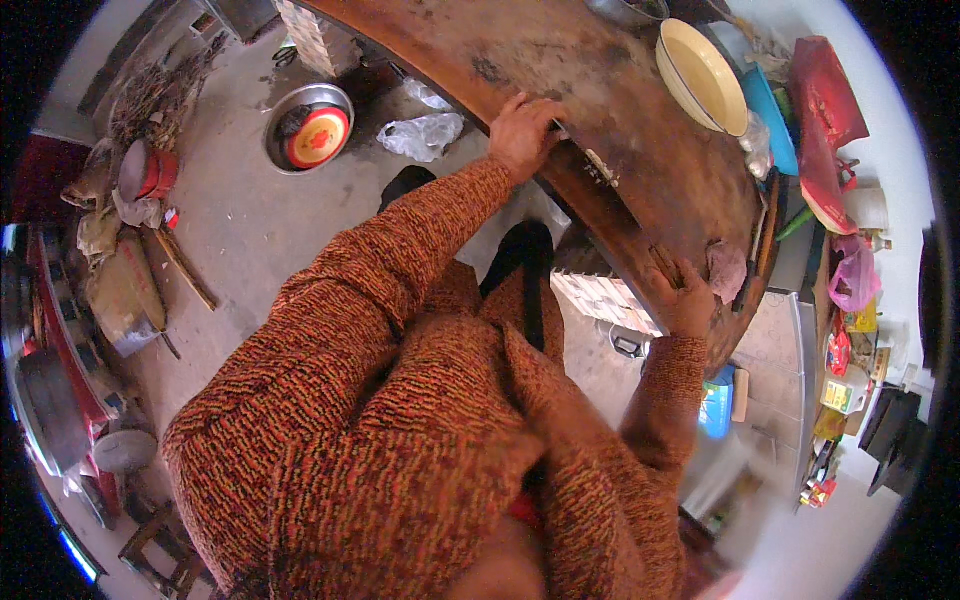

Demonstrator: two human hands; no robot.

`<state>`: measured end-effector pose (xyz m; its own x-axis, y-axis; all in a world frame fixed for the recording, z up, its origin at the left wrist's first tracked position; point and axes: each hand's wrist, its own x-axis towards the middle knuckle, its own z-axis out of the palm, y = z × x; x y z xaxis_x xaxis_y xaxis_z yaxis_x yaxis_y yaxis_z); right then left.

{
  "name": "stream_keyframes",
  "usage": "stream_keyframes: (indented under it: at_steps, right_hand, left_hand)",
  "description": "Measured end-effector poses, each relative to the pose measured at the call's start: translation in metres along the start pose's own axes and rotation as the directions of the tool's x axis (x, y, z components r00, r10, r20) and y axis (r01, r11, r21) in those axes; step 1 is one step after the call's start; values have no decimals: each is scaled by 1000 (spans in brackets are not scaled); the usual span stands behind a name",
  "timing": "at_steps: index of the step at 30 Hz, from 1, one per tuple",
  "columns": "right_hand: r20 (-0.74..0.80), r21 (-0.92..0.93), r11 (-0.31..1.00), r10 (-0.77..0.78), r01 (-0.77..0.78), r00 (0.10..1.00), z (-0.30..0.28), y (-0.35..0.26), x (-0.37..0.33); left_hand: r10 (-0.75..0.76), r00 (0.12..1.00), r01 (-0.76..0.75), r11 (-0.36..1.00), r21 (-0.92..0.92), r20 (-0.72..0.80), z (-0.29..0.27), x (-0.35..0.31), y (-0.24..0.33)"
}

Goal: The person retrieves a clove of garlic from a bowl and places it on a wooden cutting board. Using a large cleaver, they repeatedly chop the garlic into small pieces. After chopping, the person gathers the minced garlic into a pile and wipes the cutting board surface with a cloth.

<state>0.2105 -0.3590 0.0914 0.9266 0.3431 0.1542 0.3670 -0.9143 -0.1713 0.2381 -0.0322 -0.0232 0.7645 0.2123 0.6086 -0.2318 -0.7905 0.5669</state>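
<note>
My left hand [522,135] is closed at the edge of the brown wooden tabletop [560,55]. It grips the end of a flat, straight-edged dark blade [598,190], which lies slanting along the table's near edge. Pale crumbly residue [602,168] lines the blade's upper edge. Farther right, my right hand [685,298] rests on the tabletop with its fingers stretched toward the blade's other end. Whether those fingertips touch the blade is unclear. Beside this hand lies a crumpled pinkish-grey cloth [727,271].
A cream enamel basin [703,78] stands at the table's far right, beside a blue basin [770,122] and a red bin-like piece [828,95]. On the floor at left are a metal basin [275,150] and a clear plastic bag [421,136]. Packets and bottles line the right wall.
</note>
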Motion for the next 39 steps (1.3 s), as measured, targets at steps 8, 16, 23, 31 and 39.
stream_keyframes:
  at_steps: [8, 16, 23, 31, 39]
  right_hand:
    - [-74, -194, 977, -105, 89, 992, -14, -6, -8]
    - [-202, -222, 948, -272, 227, 941, -16, -11, -12]
    - [-263, -287, 923, -334, 257, 905, -23, -27, -9]
    - [-253, -358, 901, -346, 245, 903, -28, -23, -15]
    - [-212, -377, 894, -339, 243, 916, -39, -14, -25]
  left_hand:
    - [102, 994, -100, 993, -60, 40, -10, -5, -10]
    - [81, 996, -80, 996, -31, 34, -53, 20, -2]
    - [439, 807, -486, 873, 22, 396, -44, 17, 87]
    - [407, 763, -512, 855, 85, 503, -2, 20, 81]
    - [319, 751, -461, 880, 113, 578, 2, 26, 55]
